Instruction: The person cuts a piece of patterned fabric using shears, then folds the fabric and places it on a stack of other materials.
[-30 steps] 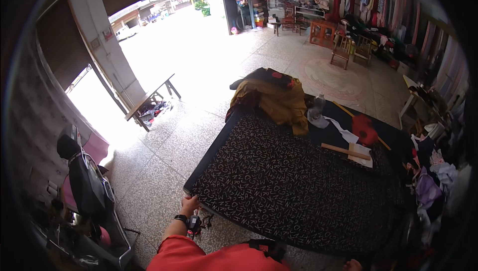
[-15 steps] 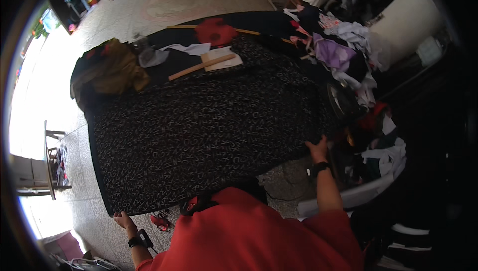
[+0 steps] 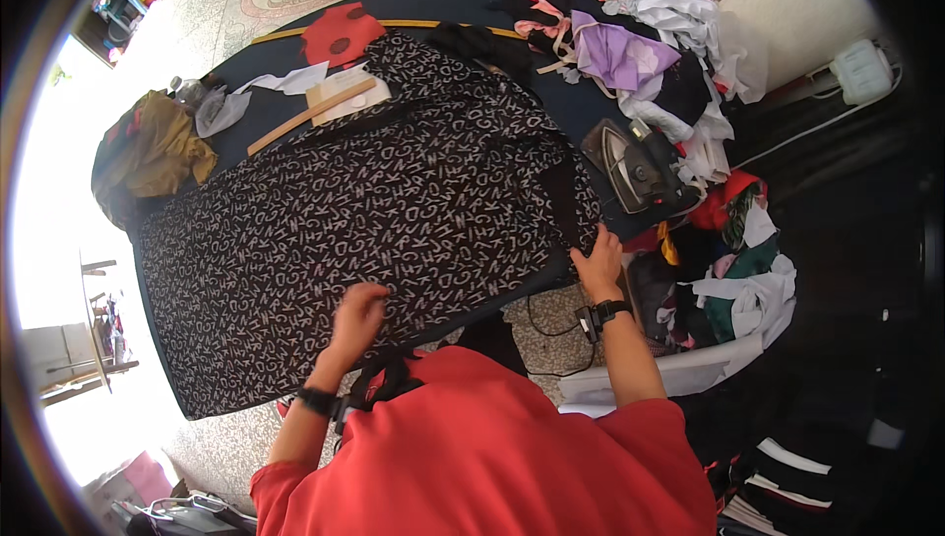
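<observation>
A large piece of black fabric (image 3: pixel 325 241) printed with white letters covers most of the dark-topped table. Over its near edge, slightly left of the middle, hovers my left hand (image 3: pixel 358 323), loosely curved and a bit blurred, with no cloth visible in it. My right hand (image 3: pixel 598 265) rests at the fabric's near right corner, thumb and fingers spread on the cloth. Just beyond that hand, an iron (image 3: pixel 630 167) lies on the table. Near the right corner, part of the fabric is folded over, showing a plain dark patch.
A wooden ruler (image 3: pixel 310 118) lies on pale paper behind the fabric, near a red piece of cloth (image 3: pixel 342 35). An olive bundle (image 3: pixel 167 152) sits at far left. Purple cloth (image 3: pixel 620 52) and white scraps crowd the right; a bin of scraps (image 3: pixel 728 369) stands below.
My left hand has left the fabric's near left corner and moved right and inward. My right hand stays by the right corner. The view has shifted and brightened.
</observation>
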`<move>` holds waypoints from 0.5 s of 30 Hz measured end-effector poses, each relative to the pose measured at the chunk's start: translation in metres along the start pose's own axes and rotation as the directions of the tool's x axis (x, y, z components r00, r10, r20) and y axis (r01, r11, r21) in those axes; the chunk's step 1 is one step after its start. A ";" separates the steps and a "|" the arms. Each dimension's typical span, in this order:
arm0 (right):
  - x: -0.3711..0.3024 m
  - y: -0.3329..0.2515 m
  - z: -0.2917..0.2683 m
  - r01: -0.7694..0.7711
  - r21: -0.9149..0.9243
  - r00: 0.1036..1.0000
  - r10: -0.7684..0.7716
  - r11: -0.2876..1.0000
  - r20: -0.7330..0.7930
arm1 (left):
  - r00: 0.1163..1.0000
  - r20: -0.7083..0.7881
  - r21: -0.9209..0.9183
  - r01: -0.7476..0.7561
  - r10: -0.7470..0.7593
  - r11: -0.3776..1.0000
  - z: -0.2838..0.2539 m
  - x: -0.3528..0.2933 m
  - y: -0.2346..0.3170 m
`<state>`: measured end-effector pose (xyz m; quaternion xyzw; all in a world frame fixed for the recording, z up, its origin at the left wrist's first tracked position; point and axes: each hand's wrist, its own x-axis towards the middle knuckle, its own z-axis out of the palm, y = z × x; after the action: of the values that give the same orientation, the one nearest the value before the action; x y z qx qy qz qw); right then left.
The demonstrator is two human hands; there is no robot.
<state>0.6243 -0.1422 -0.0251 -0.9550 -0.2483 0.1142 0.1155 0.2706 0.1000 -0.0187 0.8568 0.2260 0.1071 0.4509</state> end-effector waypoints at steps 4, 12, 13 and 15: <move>0.040 0.027 -0.021 -0.041 0.373 0.993 -0.005 0.927 0.122 | 0.937 0.347 -0.140 0.084 -0.030 0.987 0.067 0.071 0.053; 0.093 -0.018 -0.086 -0.215 0.971 0.976 0.013 0.104 0.215 | 0.828 0.538 0.138 0.097 -0.157 0.986 0.084 0.111 0.066; 0.102 -0.021 -0.084 -0.139 0.984 0.987 -0.067 0.113 0.147 | 0.828 0.545 0.143 0.064 -0.133 0.988 0.087 0.112 0.063; 0.111 -0.026 -0.076 -0.046 0.907 0.988 -0.114 0.419 0.103 | 0.829 0.542 0.152 0.063 -0.136 0.986 0.088 0.111 0.066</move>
<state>0.7278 -0.0767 0.0361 -0.7254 -0.1746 0.2982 0.5953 0.4215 0.0575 -0.0166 0.8655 0.1376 -0.1821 0.4460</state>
